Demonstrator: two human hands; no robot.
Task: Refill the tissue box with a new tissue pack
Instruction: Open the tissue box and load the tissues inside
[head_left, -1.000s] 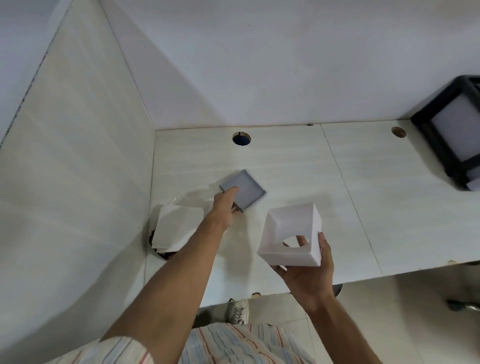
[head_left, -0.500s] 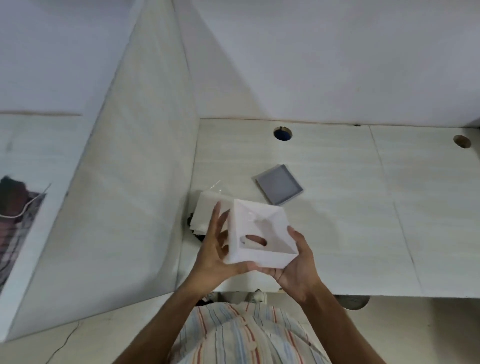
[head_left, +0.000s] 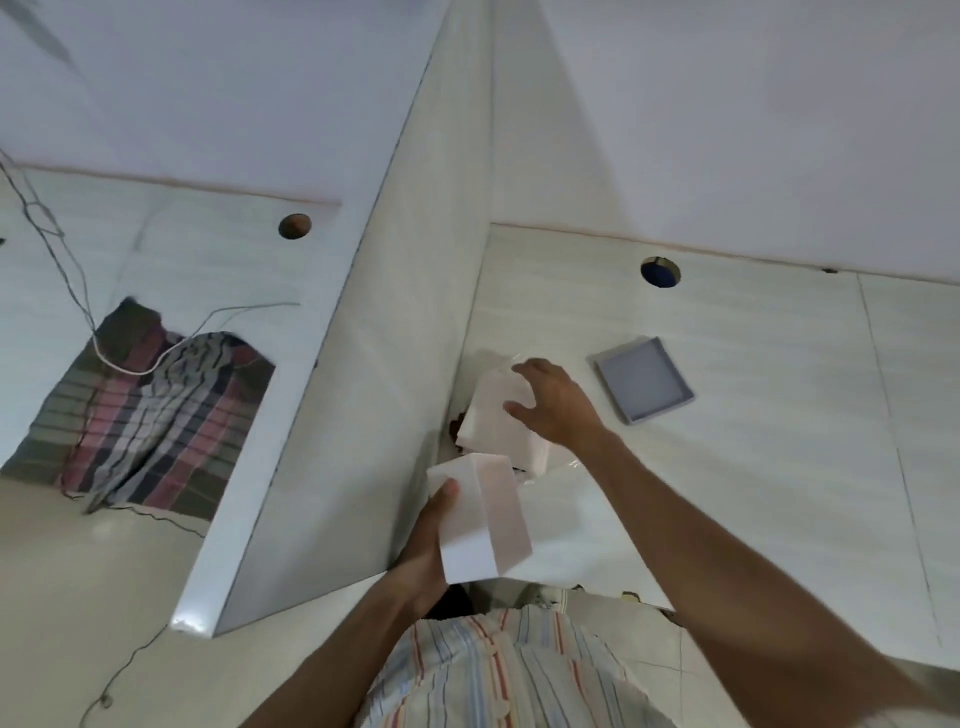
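Observation:
My left hand (head_left: 428, 540) holds the white cube-shaped tissue box (head_left: 480, 519) near the desk's front left corner; its opening faces away and is hidden. My right hand (head_left: 558, 408) reaches over the white tissue pack (head_left: 493, 426) in clear wrap that lies on the desk against the divider. The fingers are spread and rest on the pack's top without closing around it. The box's grey square lid (head_left: 644, 379) lies flat on the desk to the right of the pack.
A tall white divider panel (head_left: 374, 395) stands just left of the pack. The desk (head_left: 753, 467) has a round cable hole (head_left: 660, 271) at the back. A checked cloth (head_left: 150, 410) and thin cables lie on the neighbouring desk beyond the divider.
The box has passed from both hands to my left hand alone and turned. My right hand let go and moved forward onto the tissue pack. The view swung left.

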